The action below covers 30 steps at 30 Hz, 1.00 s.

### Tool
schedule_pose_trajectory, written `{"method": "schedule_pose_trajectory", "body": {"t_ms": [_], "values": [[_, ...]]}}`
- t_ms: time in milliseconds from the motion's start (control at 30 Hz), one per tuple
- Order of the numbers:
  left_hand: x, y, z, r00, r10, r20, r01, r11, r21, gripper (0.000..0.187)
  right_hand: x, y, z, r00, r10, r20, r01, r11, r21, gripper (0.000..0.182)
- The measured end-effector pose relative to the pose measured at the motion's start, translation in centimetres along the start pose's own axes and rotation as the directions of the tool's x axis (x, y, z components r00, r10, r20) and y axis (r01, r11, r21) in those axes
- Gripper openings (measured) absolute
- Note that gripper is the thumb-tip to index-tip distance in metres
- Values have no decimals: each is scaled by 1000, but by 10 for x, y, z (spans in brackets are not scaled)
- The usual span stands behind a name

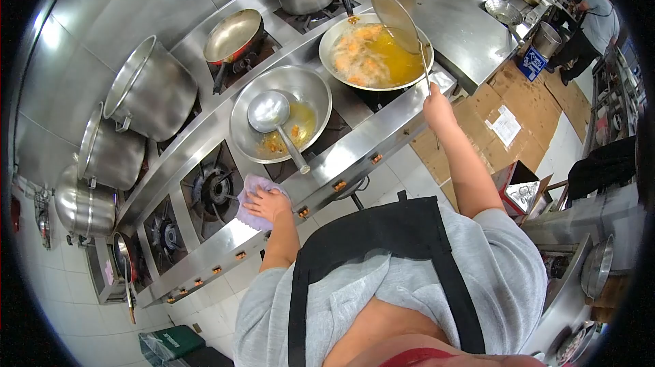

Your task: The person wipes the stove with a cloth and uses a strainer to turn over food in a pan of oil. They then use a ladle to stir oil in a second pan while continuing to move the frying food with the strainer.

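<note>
My left hand [270, 204] lies with its fingers spread on a purple cloth [254, 220] at the stove's front edge. In my right hand [439, 107] is the thin handle of a round mesh skimmer [396, 22], its head tilted over the right side of a wide pan [327, 60]. Orange-brown pieces [361, 53] fry in bubbling yellow oil there. Between my hands, a steel bowl [242, 118] holds a little oil and some crumbs. A large ladle [269, 111] rests in it, handle toward me.
Large steel pots [160, 97] line the back left of the stove, and a frying pan [234, 36] sits behind the bowl. A bare burner [213, 186] is left of the cloth. Cardboard [471, 128] covers floor at right. Two people [597, 22] stand at the far right.
</note>
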<state>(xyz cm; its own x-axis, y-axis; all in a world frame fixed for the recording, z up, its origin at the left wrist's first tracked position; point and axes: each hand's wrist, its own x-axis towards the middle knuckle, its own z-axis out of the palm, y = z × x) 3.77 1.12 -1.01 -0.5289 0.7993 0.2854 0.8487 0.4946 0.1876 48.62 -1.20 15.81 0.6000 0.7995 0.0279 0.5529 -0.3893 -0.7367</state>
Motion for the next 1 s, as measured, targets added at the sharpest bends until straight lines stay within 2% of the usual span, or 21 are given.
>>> {"method": "schedule_pose_trajectory", "body": {"t_ms": [67, 100, 300, 367, 400, 467, 567, 633, 700, 800, 900, 967, 1000], "values": [[0, 1, 0, 1000, -3, 2, 3, 1000, -3, 50, -1, -5, -3, 1000, 20, -11, -21, 991, -132, 44], [0, 1, -1, 1000, -6, 7, 6, 1000, -2, 50, 2, -3, 0, 1000, 21, -12, -22, 991, -129, 44], [0, -1, 1, 1000, 15, 4, -15, 1000, -15, 51, 21, 20, 23, 998, -60, 34, 60, 998, 3, 42], [-1, 1, -3, 1000, 14, 4, -14, 1000, -15, 51, 3, -8, 5, 975, 108, 196, -165, 937, 308, 40], [-2, 2, -4, 1000, 7, 9, -7, 1000, -13, 51, 1, -11, 3, 975, 108, 195, -166, 937, 309, 40], [0, 0, 2, 1000, 11, -2, -11, 1000, -6, 51, -3, -14, 3, 954, 126, 274, -243, 860, 450, 30], [-1, -1, 1, 1000, 3, 4, -3, 1000, 11, 51, -14, -21, 3, 927, 138, 348, -309, 808, 501, 22], [-1, -1, 3, 1000, -7, 14, 7, 1000, 18, 51, -21, -26, 0, 921, 121, 369, -310, 802, 511, 22], [0, -3, 11, 996, 31, -89, -26, 998, 52, 48, -21, -28, 0, 916, 105, 387, -312, 793, 523, 23], [0, -4, 11, 995, 32, -91, -27, 998, 53, 48, -20, -27, 2, 902, 94, 422, -344, 746, 570, 30], [-1, -4, 12, 996, 29, -82, -23, 997, 76, 49, -21, -32, -1, 908, 71, 413, -343, 694, 633, 36], [-1, -1, 2, 1000, 7, -30, -5, 998, 55, 50, -21, -36, -4, 924, 79, 375, -317, 707, 632, 24], [-1, 1, -1, 1000, -10, 20, 9, 999, 32, 51, -18, -35, -3, 923, 78, 377, -318, 707, 631, 24]]}}
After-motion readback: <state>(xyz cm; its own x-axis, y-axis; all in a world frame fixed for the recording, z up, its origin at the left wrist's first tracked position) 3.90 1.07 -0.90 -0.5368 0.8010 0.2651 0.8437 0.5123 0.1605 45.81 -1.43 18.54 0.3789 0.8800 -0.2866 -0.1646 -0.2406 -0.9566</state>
